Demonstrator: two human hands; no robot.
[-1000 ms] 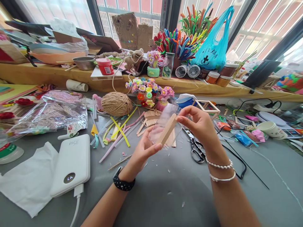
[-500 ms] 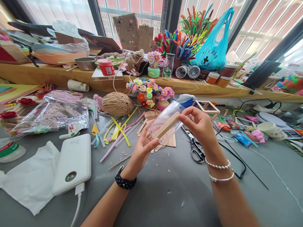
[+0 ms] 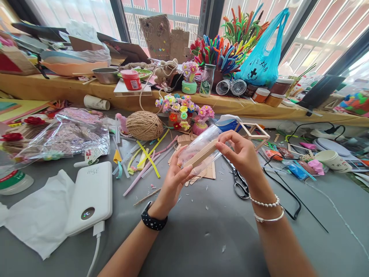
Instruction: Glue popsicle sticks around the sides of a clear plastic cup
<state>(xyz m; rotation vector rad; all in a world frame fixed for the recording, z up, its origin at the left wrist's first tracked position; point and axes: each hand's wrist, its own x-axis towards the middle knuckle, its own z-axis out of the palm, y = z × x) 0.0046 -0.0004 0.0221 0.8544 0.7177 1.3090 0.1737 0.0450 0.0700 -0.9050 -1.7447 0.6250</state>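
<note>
Gripping wooden stick (image 3: 201, 154) and clear sheet (image 3: 201, 141), both hands | stick now flatter

Bright daylight floods through the windows (image 3: 161, 7) beyond the fingers; soft shadow lies nearer; edges bow, perhaps slightly blurred.

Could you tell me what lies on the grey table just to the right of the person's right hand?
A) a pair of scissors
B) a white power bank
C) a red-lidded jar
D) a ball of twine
A: the scissors lie on the table just beside the right hand; the ball of twine and power bank lie to the left.
</note>
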